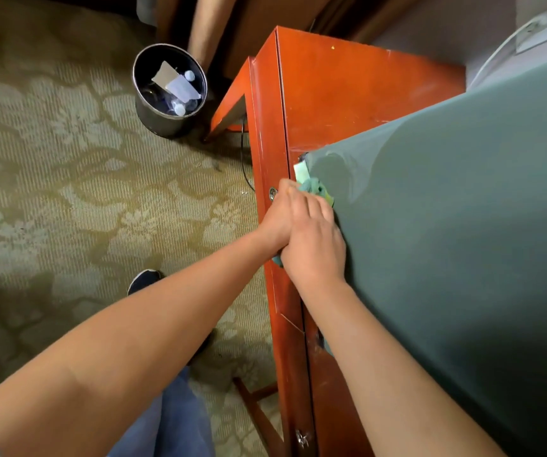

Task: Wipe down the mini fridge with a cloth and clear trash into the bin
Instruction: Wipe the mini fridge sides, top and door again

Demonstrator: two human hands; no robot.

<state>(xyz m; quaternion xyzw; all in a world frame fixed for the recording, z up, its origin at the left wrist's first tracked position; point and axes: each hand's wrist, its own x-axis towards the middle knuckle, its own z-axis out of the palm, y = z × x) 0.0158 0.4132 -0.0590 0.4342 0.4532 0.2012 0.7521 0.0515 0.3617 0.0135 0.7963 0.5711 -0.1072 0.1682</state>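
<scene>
**Wiping under way at the fridge's top corner**

Both hands meet at the corner of the grey-green, smooth-topped mini fridge. The right hand lies flat, fingers together, pressing the crumpled teal cloth. The left hand is tucked under it; its grip cannot be told. Up and left of the hands, the round black bin already holds bottles and paper. The fridge's front and sides are hidden.
</scene>
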